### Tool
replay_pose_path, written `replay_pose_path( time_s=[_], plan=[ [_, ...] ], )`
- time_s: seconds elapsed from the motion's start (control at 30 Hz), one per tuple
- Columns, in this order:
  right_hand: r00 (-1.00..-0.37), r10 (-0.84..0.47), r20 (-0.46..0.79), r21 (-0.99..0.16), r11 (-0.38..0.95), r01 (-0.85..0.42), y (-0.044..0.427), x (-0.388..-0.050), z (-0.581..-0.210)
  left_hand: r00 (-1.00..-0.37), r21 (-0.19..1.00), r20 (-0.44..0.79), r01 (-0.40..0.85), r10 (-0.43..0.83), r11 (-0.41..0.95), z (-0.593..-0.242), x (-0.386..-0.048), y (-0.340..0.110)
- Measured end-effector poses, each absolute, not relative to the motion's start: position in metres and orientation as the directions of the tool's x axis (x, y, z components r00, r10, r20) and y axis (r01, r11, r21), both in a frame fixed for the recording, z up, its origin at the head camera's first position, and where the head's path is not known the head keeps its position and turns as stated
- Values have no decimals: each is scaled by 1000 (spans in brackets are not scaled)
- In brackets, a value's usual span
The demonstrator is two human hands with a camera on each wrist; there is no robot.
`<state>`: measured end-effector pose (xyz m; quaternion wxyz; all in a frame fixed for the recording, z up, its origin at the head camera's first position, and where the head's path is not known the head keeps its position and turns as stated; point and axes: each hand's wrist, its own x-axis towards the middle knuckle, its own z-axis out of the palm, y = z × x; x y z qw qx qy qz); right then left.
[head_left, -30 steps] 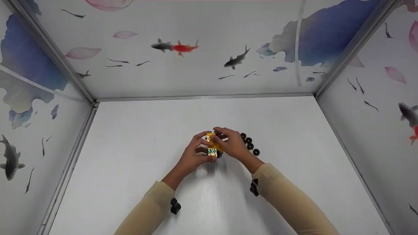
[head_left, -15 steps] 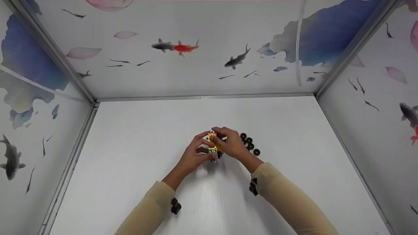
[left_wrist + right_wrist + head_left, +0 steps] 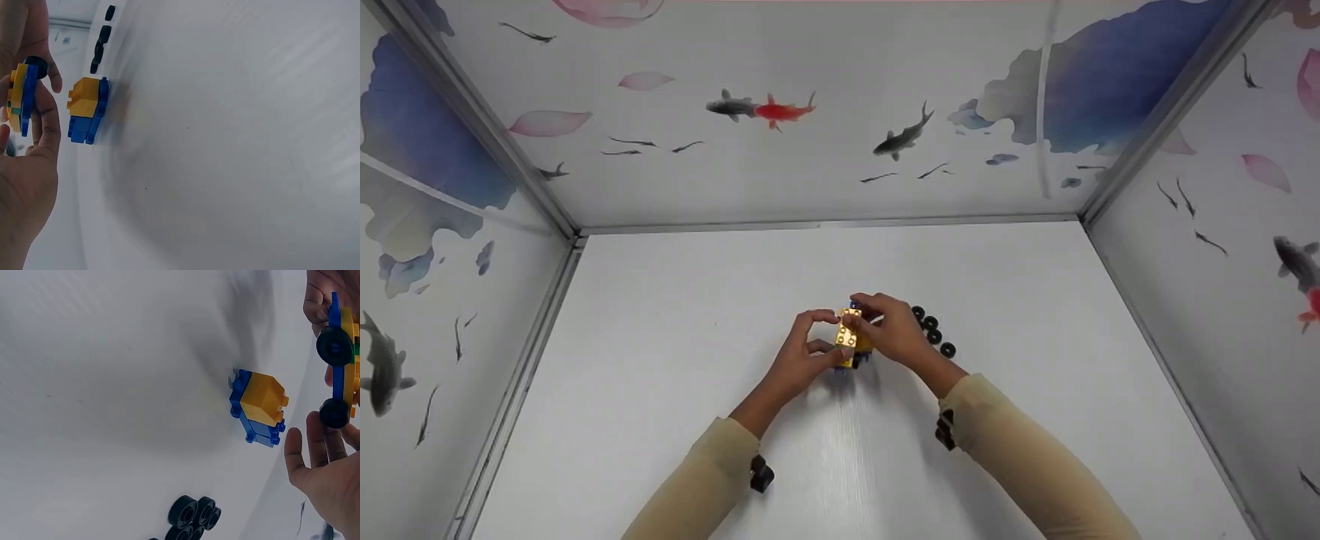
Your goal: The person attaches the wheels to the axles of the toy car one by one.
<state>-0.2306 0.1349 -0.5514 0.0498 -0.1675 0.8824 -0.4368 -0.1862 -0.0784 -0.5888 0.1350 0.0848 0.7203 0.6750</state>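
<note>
Between both hands, lifted off the table, is a toy brick car (image 3: pixel 846 334) with yellow studded bricks, a green piece and a blue base. Two black wheels show on its side in the right wrist view, the larger wheel (image 3: pixel 334 346) nearer the left hand. My left hand (image 3: pixel 801 361) pinches the car's near end. The far end is gripped by my right hand (image 3: pixel 894 330), thumb on top. Behind and below the car, a second yellow-and-blue brick build (image 3: pixel 260 402) stands on the table, mostly hidden in the head view.
Several loose black wheels (image 3: pixel 949 350) lie on the white table (image 3: pixel 660 315), just right of the right hand. Walls with painted fish enclose the table at the back (image 3: pixel 825 165) and both sides. Dark wrist cameras sit under both beige sleeves (image 3: pixel 697 472).
The car has tilted, so its studded top shows more and its near end has swung slightly left. My left index finger has drawn back from the far end. The right hand hardly moved.
</note>
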Motion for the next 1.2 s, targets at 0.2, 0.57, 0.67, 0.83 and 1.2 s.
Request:
replay_pose_path(
  time_s=[0.2,0.57,0.67,0.83,1.2],
  plan=[
    [-943,-330,42,-781,578,-237,137,-230,-547,-946,988,-136,-108,293,111,-585,-186,-81],
    [-951,-308,-29,-794,585,-165,149,-229,-550,-950,980,-165,-126,267,155,-584,-188,-84],
    [-948,-315,-37,-789,592,-165,153,-228,-550,-950,981,-162,-127,266,145,-584,-188,-85],
    [-948,-313,-48,-784,601,-159,157,-226,-549,-957,987,-154,-135,245,93,-584,-189,-84],
    [-950,-290,-112,-809,583,-82,163,-221,-548,-971,983,-182,-185,154,-8,-583,-194,-77]
  ],
)
